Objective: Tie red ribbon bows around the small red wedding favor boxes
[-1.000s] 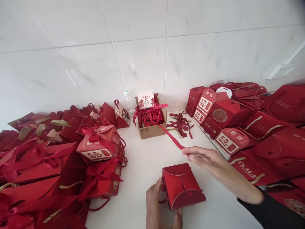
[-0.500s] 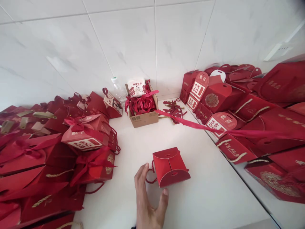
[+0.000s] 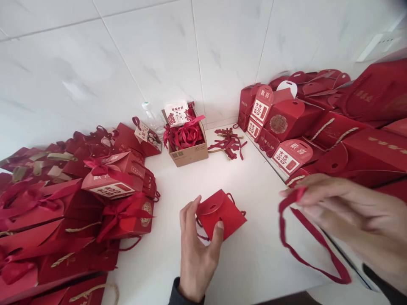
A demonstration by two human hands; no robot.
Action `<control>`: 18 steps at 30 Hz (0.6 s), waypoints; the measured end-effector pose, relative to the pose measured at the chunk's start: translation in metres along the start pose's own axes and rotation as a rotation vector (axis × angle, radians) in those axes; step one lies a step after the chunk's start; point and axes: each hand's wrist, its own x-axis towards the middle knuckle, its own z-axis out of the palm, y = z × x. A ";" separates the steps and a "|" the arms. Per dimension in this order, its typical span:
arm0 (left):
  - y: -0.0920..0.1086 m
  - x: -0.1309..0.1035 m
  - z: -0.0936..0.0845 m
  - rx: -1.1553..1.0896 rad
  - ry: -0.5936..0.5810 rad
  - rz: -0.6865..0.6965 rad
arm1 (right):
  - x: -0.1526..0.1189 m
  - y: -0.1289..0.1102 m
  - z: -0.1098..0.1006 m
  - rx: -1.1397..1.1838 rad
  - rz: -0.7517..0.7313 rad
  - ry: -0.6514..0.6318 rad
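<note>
A small red gift box [image 3: 233,220] with dark red cords rests on the white tabletop, its rounded flap folded down. My left hand [image 3: 202,241] grips it from the left, thumb on top and fingers at the far side. At the right, my right hand [image 3: 337,207], slightly blurred, pinches one end of a red ribbon [image 3: 321,241] that hangs in a loop above the table. A cardboard box [image 3: 190,156] holding a tangle of red ribbons [image 3: 187,134] and a printed card [image 3: 177,114] stands near the wall.
Red gift boxes with bows [image 3: 108,178] are piled at the left. More red boxes [image 3: 295,123] are stacked at the right. Short red ribbon pieces [image 3: 229,143] lie right of the cardboard box. A clear bottle [image 3: 151,116] stands by the wall.
My left hand has closed on the small box, which is turned and has its flap down. My right hand has come into view with the ribbon, which no longer stretches from the cardboard box.
</note>
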 end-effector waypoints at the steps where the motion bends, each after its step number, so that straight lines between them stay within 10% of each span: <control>1: 0.003 -0.004 0.002 0.039 0.051 -0.031 | 0.003 -0.002 0.008 0.134 -0.013 -0.053; 8: 0.015 -0.027 0.003 0.180 0.200 -0.079 | 0.014 -0.001 0.066 0.374 0.094 -0.514; 18: 0.026 -0.032 -0.004 0.060 0.300 -0.211 | 0.019 0.032 0.111 0.069 0.101 -0.630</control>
